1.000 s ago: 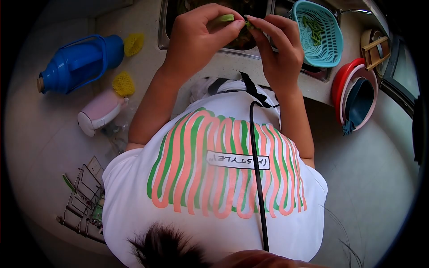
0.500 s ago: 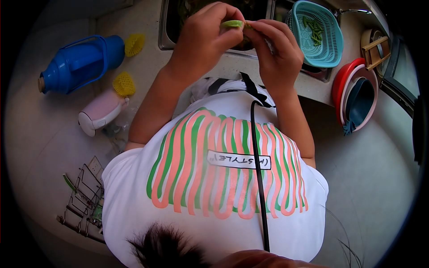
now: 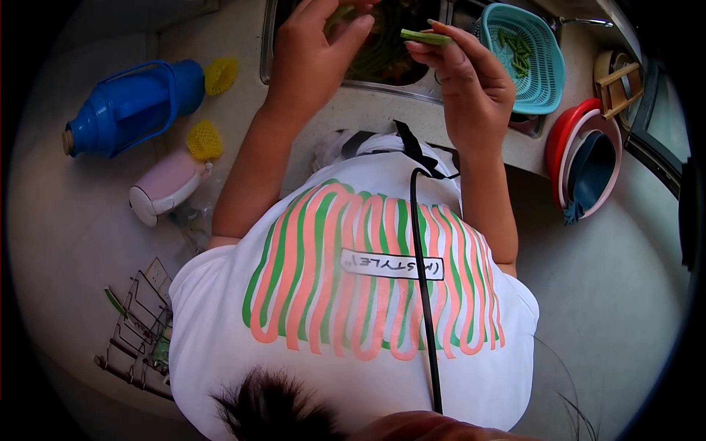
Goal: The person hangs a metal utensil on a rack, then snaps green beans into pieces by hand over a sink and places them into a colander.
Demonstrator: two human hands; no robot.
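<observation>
My R hand (image 3: 478, 84) pinches bean pc (image 3: 425, 37), L hand (image 3: 316, 55) grip unclear; green pcs (image 3: 518, 53) prob done in basket (image 3: 545, 73), more greens (image 3: 386, 51) left in sink (image 3: 401, 90).

A blue thermos (image 3: 136, 106) sits beside yellow netting (image 3: 220, 76).

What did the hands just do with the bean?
The hands were together at the bean. Now they're apart: the left hand has moved left, and the right hand a little to the right. The bean was between both; now only the right fingertips hold it. I can't tell if the left holds anything. The basket and flask stayed put.
</observation>
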